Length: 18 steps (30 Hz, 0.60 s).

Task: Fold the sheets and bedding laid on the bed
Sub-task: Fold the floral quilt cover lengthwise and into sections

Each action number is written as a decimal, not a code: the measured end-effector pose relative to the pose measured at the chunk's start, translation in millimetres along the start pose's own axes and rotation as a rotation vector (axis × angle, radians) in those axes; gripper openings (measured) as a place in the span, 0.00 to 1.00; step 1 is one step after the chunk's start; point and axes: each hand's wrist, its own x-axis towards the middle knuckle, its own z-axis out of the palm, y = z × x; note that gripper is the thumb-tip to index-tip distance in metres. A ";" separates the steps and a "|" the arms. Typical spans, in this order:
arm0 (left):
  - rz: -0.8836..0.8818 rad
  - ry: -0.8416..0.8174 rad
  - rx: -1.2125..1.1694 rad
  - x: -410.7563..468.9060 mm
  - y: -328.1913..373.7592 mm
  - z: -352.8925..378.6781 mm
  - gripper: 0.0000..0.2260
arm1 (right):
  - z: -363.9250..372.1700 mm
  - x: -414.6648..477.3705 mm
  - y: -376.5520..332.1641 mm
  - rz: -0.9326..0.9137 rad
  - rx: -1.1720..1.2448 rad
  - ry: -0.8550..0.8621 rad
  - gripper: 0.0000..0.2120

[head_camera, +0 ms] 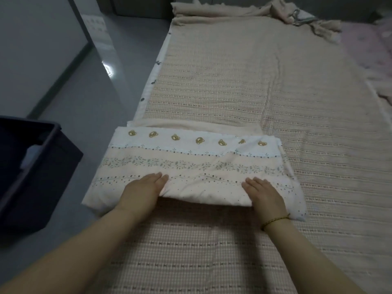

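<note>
A bear-print quilt is laid folded across the near part of the bed, on its woven beige cover. The left hand and the right hand are set flat on the quilt's near, rounded fold. The fingers are straight and close together, pressed down, with nothing gripped.

The step in hand is judged to be the flattening of this fold. It is best done with pressure swept from the quilt's middle out toward both ends, so that trapped air is driven out. The loose corner that juts from the quilt's right end should be squared before another fold is made.

Far beyond the quilt, crumpled bedding is seen unfolded. Left of the quilt, a dark bin is cut off by the frame, and its contents are too dim to name. Both thumbs are hidden at the quilt's edge. How many layers the quilt holds cannot be told.
</note>
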 end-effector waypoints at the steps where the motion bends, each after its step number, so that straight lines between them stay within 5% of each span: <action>1: 0.010 -0.002 -0.020 -14.8 6.8 0.3 0.24 | -5.4 -16.1 -0.2 -0.041 -0.037 0.041 0.11; 6: 0.153 -0.096 -0.079 -100.8 34.1 43.7 0.23 | 21.9 -123.4 -10.0 -0.071 -0.030 0.062 0.27; 9: 0.236 -0.335 -0.106 -110.7 29.7 82.7 0.26 | 36.1 -156.5 -19.5 -0.009 -0.094 -0.288 0.19; 12: 0.210 -0.324 -0.120 -90.1 20.5 91.2 0.27 | 48.9 -154.4 -20.6 0.075 0.093 -0.614 0.32; 18: -0.014 0.121 -0.267 -15.0 -6.8 66.8 0.22 | 41.1 -85.1 -4.6 0.218 0.251 -0.187 0.15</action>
